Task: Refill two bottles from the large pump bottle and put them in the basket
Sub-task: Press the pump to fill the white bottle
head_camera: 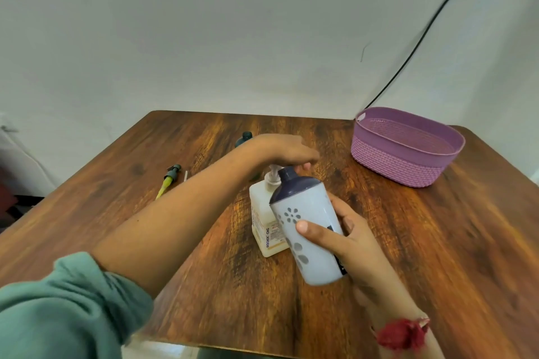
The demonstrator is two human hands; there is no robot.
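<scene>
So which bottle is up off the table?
The white bottle with grey flowers and a dark blue top, held tilted in the right hand. The cream pump bottle stands on the table, and the little teal bottle sits behind the left hand.

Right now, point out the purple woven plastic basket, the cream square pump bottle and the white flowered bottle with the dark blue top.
purple woven plastic basket (pixel 393 167): head view, front wall.
cream square pump bottle (pixel 260 205): head view, left shoulder.
white flowered bottle (pixel 311 204): head view, upper body.
</scene>
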